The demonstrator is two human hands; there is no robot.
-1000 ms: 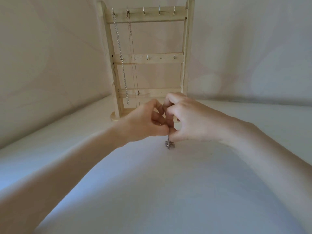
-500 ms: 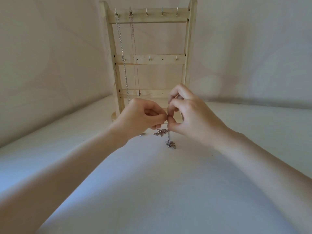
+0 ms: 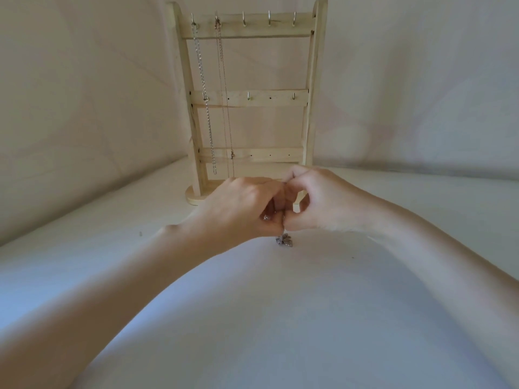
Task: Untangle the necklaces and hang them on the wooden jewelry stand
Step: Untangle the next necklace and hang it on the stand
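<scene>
A pale wooden jewelry stand (image 3: 311, 88) rises at the back of the white surface. From its top-left hooks hang a thick silver chain (image 3: 204, 96) and a thin chain (image 3: 226, 108). In front of the stand's base my left hand (image 3: 241, 209) and my right hand (image 3: 323, 203) meet, fingertips pressed together, both pinching a tangled silver necklace (image 3: 284, 240). Its bunched end dangles just below my fingers, close above the surface. Most of the chain is hidden inside my hands.
Several bare hooks (image 3: 269, 18) line the stand's top bar to the right of the hung chains, and a few more sit on the middle bar (image 3: 248, 97). A cream cloth backdrop (image 3: 421, 80) closes off the back and left.
My hands have drawn together again and dropped slightly. The loose loop of chain seen between them half a second ago is gathered into my fingers.
</scene>
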